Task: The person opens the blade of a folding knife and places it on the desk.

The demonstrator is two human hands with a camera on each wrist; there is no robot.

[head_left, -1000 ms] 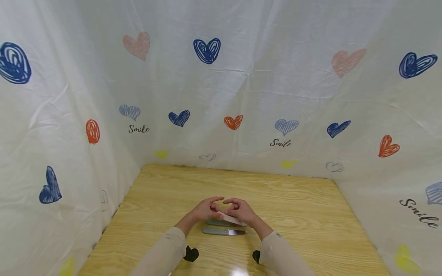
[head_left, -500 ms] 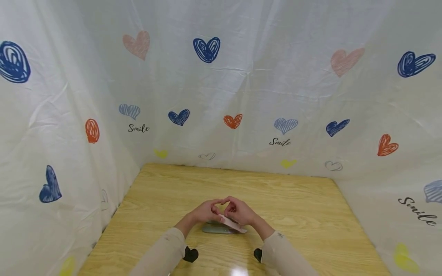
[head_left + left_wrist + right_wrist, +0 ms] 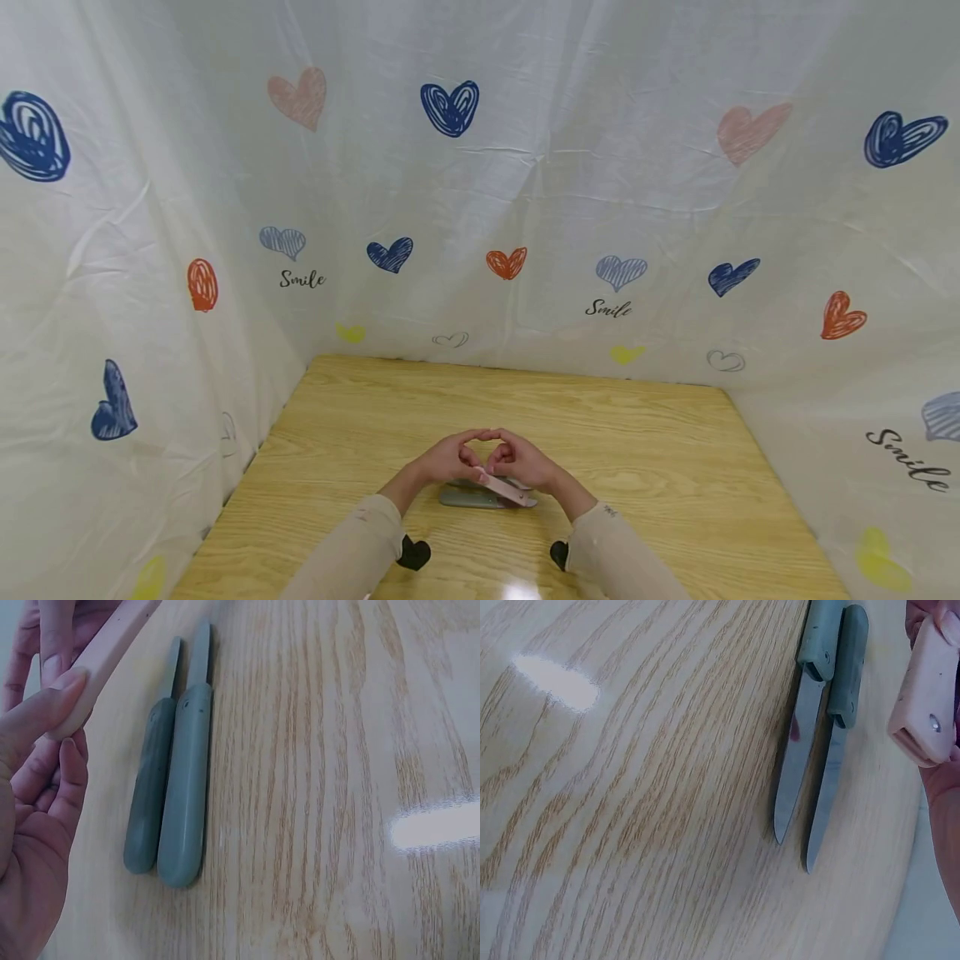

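A pink-handled folding knife (image 3: 507, 491) is raised over the table, slanting down to the right, a rivet (image 3: 935, 722) and slot showing at its near end. My left hand (image 3: 444, 461) grips its left end, thumb on top and fingers below. My right hand (image 3: 527, 463) is at the knife's far side, with curled fingers pinching along its edge; the blade is mostly hidden there. The two index fingertips meet above. Beneath lie two green-handled knives, one lighter (image 3: 185, 784) and one darker (image 3: 151, 787), side by side with blades out.
The wood-grain table (image 3: 360, 417) is ringed at the back and sides by white cloth (image 3: 555, 192) printed with hearts and "Smile". A bright glare spot (image 3: 439, 825) lies on the tabletop near me.
The pink knife has tipped, its right end coming down toward me over the front green knife's blade. My index fingertips have come together. The green knives stay in place.
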